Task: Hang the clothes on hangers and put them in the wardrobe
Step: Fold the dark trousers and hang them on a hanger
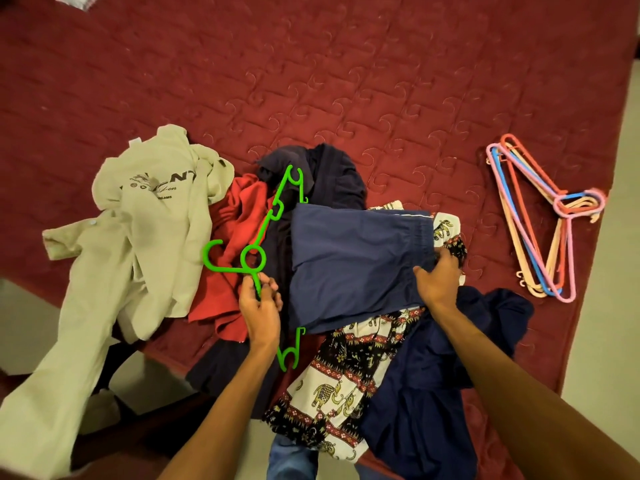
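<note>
A green plastic hanger [252, 258] lies across the clothes pile on the bed, its hook pointing left. My left hand [259, 306] pinches the hanger just below its ring. A folded navy blue garment [353, 261] is draped over the hanger's lower bar, hiding the bar. My right hand [438, 280] grips the garment's right edge near the waistband. Under it lie a red garment [235, 223], a dark navy garment [329, 174], an elephant-print cloth [332, 386] and another navy piece [433, 375].
A beige shirt and trousers [138, 216] sprawl at the left, hanging over the bed edge. Several coloured hangers [540, 220] are stacked at the right on the maroon quilted bedspread [311, 81]. Pale floor [623, 237] shows beyond the bed's right edge.
</note>
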